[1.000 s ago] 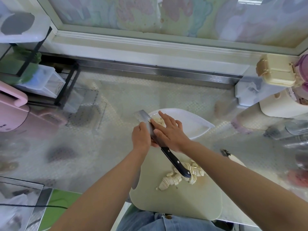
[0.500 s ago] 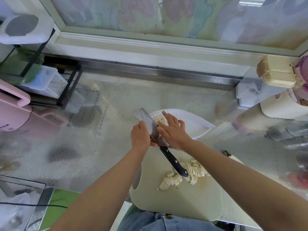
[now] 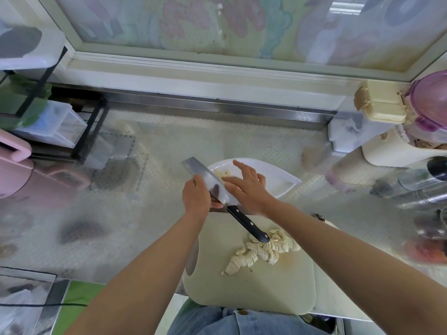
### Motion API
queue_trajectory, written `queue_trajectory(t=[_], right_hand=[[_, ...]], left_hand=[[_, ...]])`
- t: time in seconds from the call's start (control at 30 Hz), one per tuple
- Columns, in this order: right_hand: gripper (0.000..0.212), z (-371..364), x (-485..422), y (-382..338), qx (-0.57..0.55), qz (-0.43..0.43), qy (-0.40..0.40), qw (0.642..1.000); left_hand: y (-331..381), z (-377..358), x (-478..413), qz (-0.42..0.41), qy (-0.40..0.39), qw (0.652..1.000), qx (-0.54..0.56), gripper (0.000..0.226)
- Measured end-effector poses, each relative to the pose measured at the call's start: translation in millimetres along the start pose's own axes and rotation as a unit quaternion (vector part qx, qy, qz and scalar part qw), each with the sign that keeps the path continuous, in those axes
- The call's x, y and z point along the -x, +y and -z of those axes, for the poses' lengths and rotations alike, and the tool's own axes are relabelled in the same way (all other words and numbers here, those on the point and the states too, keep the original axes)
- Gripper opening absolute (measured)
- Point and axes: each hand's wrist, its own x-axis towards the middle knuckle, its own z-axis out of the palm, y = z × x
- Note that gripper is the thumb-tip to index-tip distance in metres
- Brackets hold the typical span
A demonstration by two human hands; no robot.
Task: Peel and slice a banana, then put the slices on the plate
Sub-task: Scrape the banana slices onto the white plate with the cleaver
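My left hand point(image 3: 196, 197) pinches the knife point(image 3: 205, 176) by its blade over the plate point(image 3: 278, 175); my right hand point(image 3: 246, 189), fingers straight, presses the blade beside banana slices point(image 3: 222, 175).

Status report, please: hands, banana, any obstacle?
Left hand holds knife at plate. Right hand flat on it. Most slices on board. Nothing in the way.

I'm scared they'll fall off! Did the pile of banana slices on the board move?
No. The banana slices lie in the same spot on the cutting board, just as far from its left edge.
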Motion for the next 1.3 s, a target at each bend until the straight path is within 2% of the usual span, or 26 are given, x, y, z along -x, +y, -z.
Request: queue_trajectory(t=[0.2, 0.4, 0.53, 0.7, 0.8, 0.83, 0.93, 1.07, 1.23, 1.3], right_hand=[[0.059, 2, 15, -3, -0.029, -0.002, 0.050, 0.998], [0.068, 1, 41, -2, -0.002, 0.032, 0.029, 0.999], [0.056, -9, 60, -2, -0.002, -0.004, 0.100, 0.995], [0.040, -21, 90, 7, -0.085, -0.027, 0.208, 0.974], [0.012, -21, 112, 17, -0.139, -0.065, 0.239, 0.959], [0.009, -19, 120, 23, -0.170, -0.083, 0.245, 0.951], [0.034, -13, 150, 45, -0.224, -0.131, 0.261, 0.930], [0.036, -9, 200, 76, -0.217, -0.188, 0.268, 0.919], [0.038, -24, 245, 119, -0.200, -0.265, 0.276, 0.902], [0.034, -30, 256, 127, -0.196, -0.281, 0.265, 0.901]], left_hand=[[-2, 0, 5, -0.017, 0.004, 1.000, -0.007, 0.038], [-4, -4, 14, -0.069, 0.038, 0.997, -0.025, 0.042], [-9, -13, 26, -0.117, 0.022, 0.992, -0.040, 0.054], [-20, -26, 51, -0.187, 0.025, 0.981, -0.049, 0.050], [-34, -33, 69, -0.182, -0.016, 0.982, -0.046, 0.047], [-40, -34, 73, -0.189, -0.025, 0.980, -0.058, 0.049], [-66, -41, 77, -0.223, -0.038, 0.960, -0.166, 0.051], [-100, -51, 91, -0.243, -0.066, 0.911, -0.327, 0.023], [-130, -63, 108, -0.309, -0.077, 0.843, -0.433, 0.032], [-138, -67, 113, -0.330, -0.073, 0.832, -0.441, 0.037]])
